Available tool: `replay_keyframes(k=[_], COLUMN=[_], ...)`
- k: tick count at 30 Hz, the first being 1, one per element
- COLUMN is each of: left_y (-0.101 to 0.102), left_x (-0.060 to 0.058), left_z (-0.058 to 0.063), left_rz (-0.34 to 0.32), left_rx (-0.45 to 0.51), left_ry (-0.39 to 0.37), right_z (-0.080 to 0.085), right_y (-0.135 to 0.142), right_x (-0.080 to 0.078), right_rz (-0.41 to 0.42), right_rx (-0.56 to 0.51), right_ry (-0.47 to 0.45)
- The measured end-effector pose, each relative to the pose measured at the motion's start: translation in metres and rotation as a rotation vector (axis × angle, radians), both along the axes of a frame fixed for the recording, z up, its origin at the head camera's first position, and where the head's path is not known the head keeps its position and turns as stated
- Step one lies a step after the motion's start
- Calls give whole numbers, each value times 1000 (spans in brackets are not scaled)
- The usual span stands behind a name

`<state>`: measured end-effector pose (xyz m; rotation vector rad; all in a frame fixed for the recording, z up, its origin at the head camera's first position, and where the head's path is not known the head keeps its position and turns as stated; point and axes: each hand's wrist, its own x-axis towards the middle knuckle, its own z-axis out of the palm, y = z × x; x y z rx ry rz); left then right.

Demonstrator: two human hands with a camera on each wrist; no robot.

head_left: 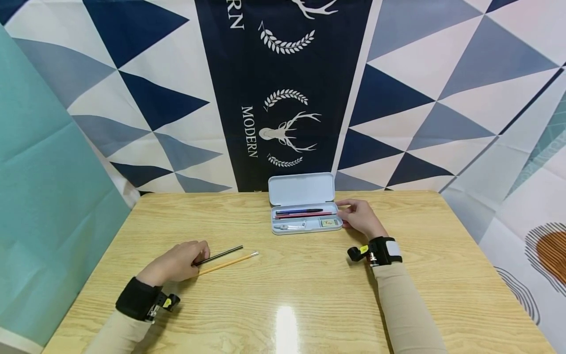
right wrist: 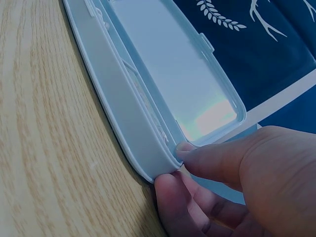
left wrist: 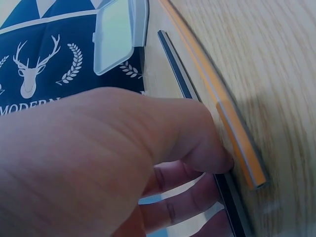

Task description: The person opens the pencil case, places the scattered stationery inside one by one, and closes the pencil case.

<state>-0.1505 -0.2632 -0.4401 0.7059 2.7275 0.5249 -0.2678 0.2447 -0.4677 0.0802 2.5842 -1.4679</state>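
My left hand (head_left: 182,260) is low over the table at the left, its thumb and fingers pinching a dark striped pencil (left wrist: 174,61). Beside it on the tabletop lies a yellow-orange pencil (head_left: 232,263) with a pale tip. At the back stands a light blue pencil case (right wrist: 116,94) with its lid (head_left: 301,191) raised. My right hand (head_left: 360,219) grips the case's right end, thumb at the rim and fingers against the outer wall. Inside the case are a blue pen (head_left: 300,211), a red pencil (head_left: 305,215), a compass (head_left: 292,226) and a small labelled block (head_left: 328,222).
The wooden table (head_left: 309,275) ends at the back against a patterned curtain (head_left: 287,73). A teal cloth (head_left: 53,187) hangs along the left side. Each wrist wears a black strap (head_left: 139,299) with a small camera.
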Motion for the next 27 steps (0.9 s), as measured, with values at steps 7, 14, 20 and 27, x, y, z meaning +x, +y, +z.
replay_keyframes(k=[7,14,20,27], left_y=[-11,-7,9,9], left_x=[-7,-6,0,-2], left_z=[-20,-17,0,1], left_rz=[-40,5,83,111], left_rx=[55,90,25,59], left_ry=[75,128,149,244], right_z=[0,2,3,5], right_y=[0,1,0,0], right_x=[0,2,0,2], right_rz=[-7,0,-4,-8], right_rx=[2,5,0,-16], right_ry=[-5,-1,-9,-22])
